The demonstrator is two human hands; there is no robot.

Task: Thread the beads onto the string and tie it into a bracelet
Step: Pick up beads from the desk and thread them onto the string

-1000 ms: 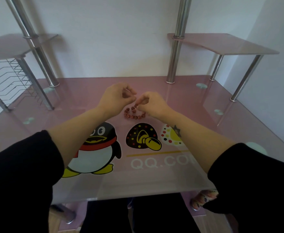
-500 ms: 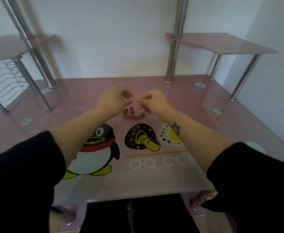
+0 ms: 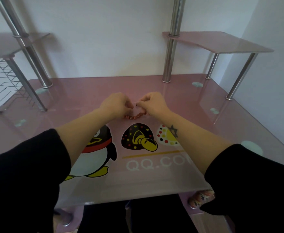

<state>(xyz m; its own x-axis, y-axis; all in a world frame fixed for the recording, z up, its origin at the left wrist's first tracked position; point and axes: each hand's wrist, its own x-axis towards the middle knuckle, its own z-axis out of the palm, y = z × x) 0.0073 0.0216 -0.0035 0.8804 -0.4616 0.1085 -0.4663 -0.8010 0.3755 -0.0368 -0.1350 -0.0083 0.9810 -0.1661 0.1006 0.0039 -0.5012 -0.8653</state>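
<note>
A curved row of small reddish-brown beads (image 3: 134, 116) on a string lies on the pink glass desk (image 3: 196, 128), just below and between my hands. My left hand (image 3: 117, 104) has its fingers curled, pinching one string end. Facing it a few centimetres away, my right hand (image 3: 152, 102) pinches the other end with curled fingers. The thin string itself is barely visible between the fingertips. The left part of the bead row is hidden under my left hand.
Printed cartoon figures (image 3: 138, 140) and lettering cover the desk's near half. Chrome posts (image 3: 169, 47) rise at the back, carrying a raised pink shelf (image 3: 221, 42) on the right and another on the left. A wire rack (image 3: 5, 78) stands at the far left.
Both hands have dropped lower toward the desk and drawn the string ends apart. The bead loop has flattened into a short arc, partly hidden under the left hand.
</note>
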